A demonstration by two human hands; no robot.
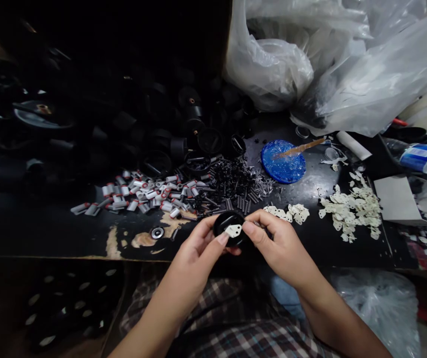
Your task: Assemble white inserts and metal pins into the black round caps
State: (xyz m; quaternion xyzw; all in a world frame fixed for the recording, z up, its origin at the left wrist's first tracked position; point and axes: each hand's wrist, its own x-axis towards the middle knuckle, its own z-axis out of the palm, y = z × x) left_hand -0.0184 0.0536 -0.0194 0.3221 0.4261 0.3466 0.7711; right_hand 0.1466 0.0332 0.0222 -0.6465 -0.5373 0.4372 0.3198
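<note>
- Head view, surroundings (clock directions taken from the cup): black housings [193, 107] were stacked at 11 to 12 o'clock, mostly in shadow. Dark springs and small parts [236, 181] lay loose at 12 o'clock.
- Grey sleeves [142, 191] with red rings were heaped at 10 o'clock; a metal-coloured ring [157, 232] lay at 9 o'clock.
- A blue disc [283, 169] with a brown stick [306, 146] across it was located at 1 o'clock, plastic bags [269, 69] beyond it.
- Between 2 and 3 o'clock, a small group of pale plates [297, 214] lay just beside the right hand; a larger pile [351, 209] lay farther out.
- Obstruction: the left thumb met the near-left end of the white plate [233, 230].
- Work position: the black cup [219, 226] was held at the bench's near edge, its opening facing up. The white plate was positioned over the opening.
- Orientation: the plate's long axis ran roughly 9 to 3 o'clock, its holed end pointing toward 3.
- Left hand [202, 248]: closed around the cup's left side, gripping it.
- Right hand [276, 243]: fingers bent at the cup's right rim; whether they gripped anything could not be told.
</note>
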